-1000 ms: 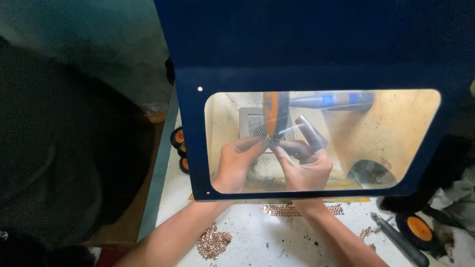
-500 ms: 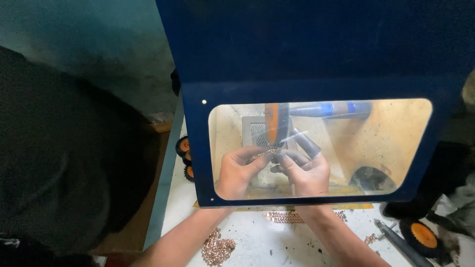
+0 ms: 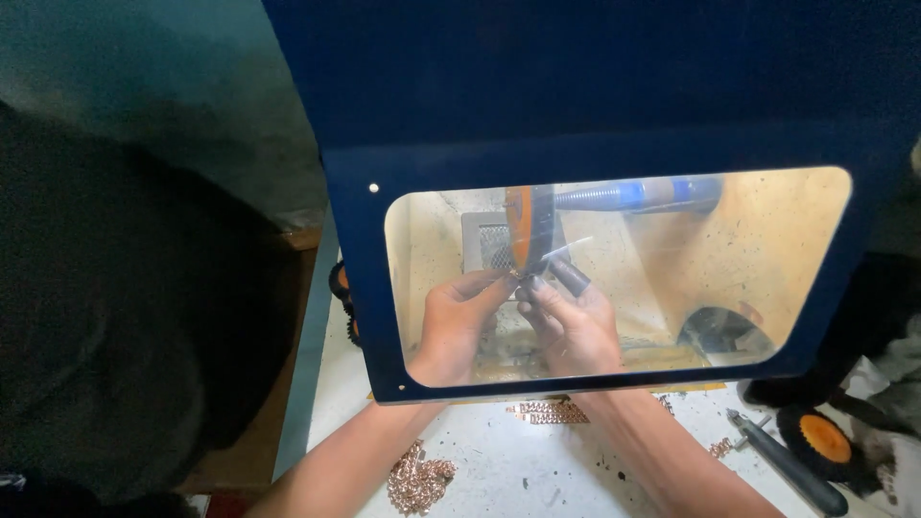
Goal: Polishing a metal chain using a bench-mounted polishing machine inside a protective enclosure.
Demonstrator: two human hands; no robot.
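Hands work behind clear window of dark blue box-shaped guard [image 3: 614, 144]. Left hand [image 3: 459, 321] and right hand [image 3: 574, 321] close together, fingertips pinching small metal piece [image 3: 523, 278], too small to identify, pressed against lower edge of orange-centred polishing wheel [image 3: 528, 230]. Both grips closed on piece; dark covers on right fingertips. Blue spindle [image 3: 633, 195] runs right from wheel. On white table [image 3: 499, 470]: heap of copper-coloured chain links [image 3: 419, 480], flat linked strip [image 3: 549, 412], black-handled tool [image 3: 787, 462], spare orange-hubbed black wheel [image 3: 823, 439].
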